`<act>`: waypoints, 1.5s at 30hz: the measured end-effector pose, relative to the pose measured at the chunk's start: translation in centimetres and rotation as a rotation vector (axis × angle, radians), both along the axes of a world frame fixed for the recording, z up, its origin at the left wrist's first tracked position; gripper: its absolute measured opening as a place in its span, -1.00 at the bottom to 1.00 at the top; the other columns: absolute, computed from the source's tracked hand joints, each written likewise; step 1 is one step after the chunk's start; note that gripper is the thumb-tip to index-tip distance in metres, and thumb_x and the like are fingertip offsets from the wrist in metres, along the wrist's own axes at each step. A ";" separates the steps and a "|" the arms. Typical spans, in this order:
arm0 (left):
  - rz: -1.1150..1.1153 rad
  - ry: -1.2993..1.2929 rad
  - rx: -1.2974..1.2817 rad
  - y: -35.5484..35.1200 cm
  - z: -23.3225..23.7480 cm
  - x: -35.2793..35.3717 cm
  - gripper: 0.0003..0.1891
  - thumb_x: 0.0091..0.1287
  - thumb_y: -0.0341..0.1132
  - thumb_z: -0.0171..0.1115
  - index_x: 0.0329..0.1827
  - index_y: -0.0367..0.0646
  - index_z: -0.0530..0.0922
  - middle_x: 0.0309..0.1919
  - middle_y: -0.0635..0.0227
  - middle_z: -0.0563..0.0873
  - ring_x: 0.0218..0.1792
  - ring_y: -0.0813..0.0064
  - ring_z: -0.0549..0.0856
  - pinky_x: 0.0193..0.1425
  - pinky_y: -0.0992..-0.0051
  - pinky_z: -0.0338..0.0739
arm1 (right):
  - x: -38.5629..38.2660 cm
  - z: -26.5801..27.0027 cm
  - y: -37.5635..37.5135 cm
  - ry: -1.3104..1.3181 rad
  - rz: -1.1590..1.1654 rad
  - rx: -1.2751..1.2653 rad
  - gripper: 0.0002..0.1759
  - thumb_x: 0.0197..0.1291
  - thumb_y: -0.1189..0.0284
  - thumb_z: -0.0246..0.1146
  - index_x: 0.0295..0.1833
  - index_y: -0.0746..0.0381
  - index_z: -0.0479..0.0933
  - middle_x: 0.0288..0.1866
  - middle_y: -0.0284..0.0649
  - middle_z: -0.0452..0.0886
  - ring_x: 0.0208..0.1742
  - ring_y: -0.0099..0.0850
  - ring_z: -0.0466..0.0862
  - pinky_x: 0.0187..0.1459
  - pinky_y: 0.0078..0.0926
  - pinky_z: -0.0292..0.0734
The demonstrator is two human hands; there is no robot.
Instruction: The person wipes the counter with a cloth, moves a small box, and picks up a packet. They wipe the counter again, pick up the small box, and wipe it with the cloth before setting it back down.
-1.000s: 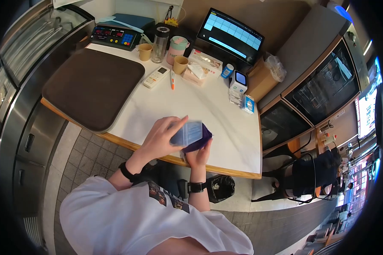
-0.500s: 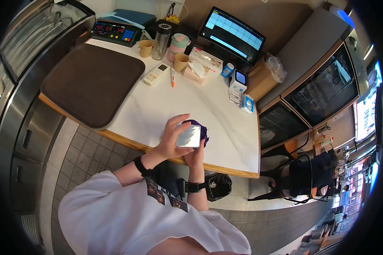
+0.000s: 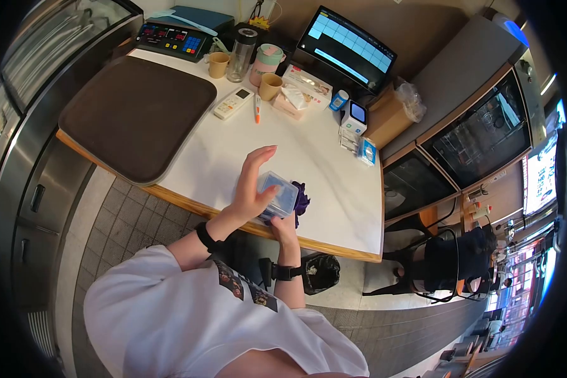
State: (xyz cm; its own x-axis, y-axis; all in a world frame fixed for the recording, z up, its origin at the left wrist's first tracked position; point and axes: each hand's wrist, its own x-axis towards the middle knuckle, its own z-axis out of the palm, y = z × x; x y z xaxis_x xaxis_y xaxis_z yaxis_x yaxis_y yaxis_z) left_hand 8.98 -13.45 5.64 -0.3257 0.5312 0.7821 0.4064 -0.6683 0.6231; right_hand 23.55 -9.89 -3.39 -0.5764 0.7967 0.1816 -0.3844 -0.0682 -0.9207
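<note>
Over the table's front edge I hold a small clear plastic box (image 3: 281, 197) with a bluish tint. My right hand (image 3: 285, 228) supports it from below, its fingers mostly hidden behind the box. A dark purple ruffled cloth piece (image 3: 302, 200) sticks out behind the box, on its right side. My left hand (image 3: 253, 192) is open at the box's left side, fingers stretched upward and thumb lying over the box's face.
A brown tray (image 3: 138, 120) covers the table's left side. Along the back stand a scale (image 3: 173, 41), paper cups (image 3: 270, 86), a glass bottle (image 3: 241, 55), a remote (image 3: 234, 103), a pen (image 3: 257, 109), a tissue pack (image 3: 290, 104) and a monitor (image 3: 346, 48). A bin (image 3: 321, 272) sits below.
My left fingers have come off the box's top edge and straightened. The box has tilted, its bright reflection gone, so its clear bluish face shows. More of the purple cloth is visible.
</note>
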 end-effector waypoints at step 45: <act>-0.633 -0.012 -0.895 -1.0 -3.7 1.0 0.13 0.02 0.11 0.38 0.43 -0.37 -0.12 0.21 -0.12 0.39 -0.02 0.17 0.62 -0.03 0.34 0.55 | 2.4 -0.4 0.4 0.692 0.027 -0.577 -0.09 0.22 -0.29 -0.23 0.35 0.28 0.22 0.27 -0.07 0.41 0.23 -0.15 0.45 0.25 -0.21 0.34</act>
